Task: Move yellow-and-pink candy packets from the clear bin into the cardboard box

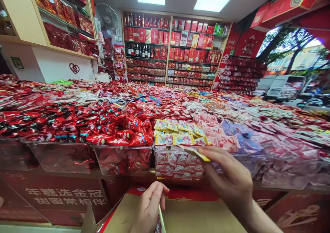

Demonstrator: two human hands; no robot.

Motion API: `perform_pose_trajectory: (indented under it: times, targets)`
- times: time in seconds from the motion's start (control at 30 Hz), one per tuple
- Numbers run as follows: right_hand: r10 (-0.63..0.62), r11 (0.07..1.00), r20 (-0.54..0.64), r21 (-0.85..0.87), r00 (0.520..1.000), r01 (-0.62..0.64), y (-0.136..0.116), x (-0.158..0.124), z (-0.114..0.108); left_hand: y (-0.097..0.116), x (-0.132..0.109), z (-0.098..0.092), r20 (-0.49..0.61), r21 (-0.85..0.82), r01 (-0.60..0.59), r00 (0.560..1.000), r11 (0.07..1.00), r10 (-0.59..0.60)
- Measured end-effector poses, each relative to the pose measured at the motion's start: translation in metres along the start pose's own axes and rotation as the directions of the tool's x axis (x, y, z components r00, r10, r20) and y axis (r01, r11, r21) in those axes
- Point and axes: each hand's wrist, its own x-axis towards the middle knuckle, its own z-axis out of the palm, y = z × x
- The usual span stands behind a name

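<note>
My right hand (228,174) is closed on a small yellow-and-white candy packet (192,151), pinched between thumb and fingers at the front rim of a clear plastic bin (177,151). Rows of like yellow-and-white candy packets (183,139) lie on top in that bin, and pink-and-white ones show through its front wall. Lower and to the left, my left hand (152,207) has its fingers closed on a packet (160,224) with a pale edge and small printed figures, mostly hidden by the hand. Below both hands stands an open cardboard box (196,217).
Clear bins of red candy packets (129,130) stand to the left, with purple packets (238,133) and pink packets (291,150) to the right. Shelves of bottles and red boxes (144,35) line the back wall. A box flap (89,217) juts out at lower left.
</note>
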Motion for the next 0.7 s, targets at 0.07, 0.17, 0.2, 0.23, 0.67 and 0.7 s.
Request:
perform_pose_trajectory:
  times: [0.07, 0.17, 0.2, 0.23, 0.67, 0.7]
  targets:
    - [-0.069, 0.995, -0.010, -0.078, 0.998, 0.068, 0.020, 0.035, 0.014, -0.005, 0.001, 0.001, -0.023, 0.010, -0.033, 0.999, 0.999, 0.033]
    - [-0.110, 0.969, 0.140, -0.205, 0.984, 0.137, 0.048, 0.072, 0.040, -0.009, 0.002, 0.000, -0.019, 0.023, -0.045, 0.999, 0.999, 0.046]
    - [-0.106, 0.954, 0.211, -0.253, 0.972, 0.159, 0.056, 0.079, 0.048, -0.009, 0.002, 0.000, -0.016, 0.032, -0.041, 0.999, 0.999, 0.041]
    - [-0.095, 0.938, 0.275, -0.297, 0.957, 0.178, 0.062, 0.084, 0.055, -0.009, 0.002, -0.001, -0.014, 0.044, -0.038, 0.999, 0.998, 0.039]
    - [-0.073, 0.958, 0.532, -0.199, 0.844, 0.208, 0.072, 0.074, 0.067, -0.005, 0.001, 0.000, 0.030, 0.179, -0.128, 0.992, 0.975, 0.125]
    - [-0.069, 0.960, 0.540, -0.192, 0.839, 0.203, 0.072, 0.075, 0.067, -0.005, 0.001, 0.000, 0.036, 0.185, -0.131, 0.991, 0.974, 0.127]
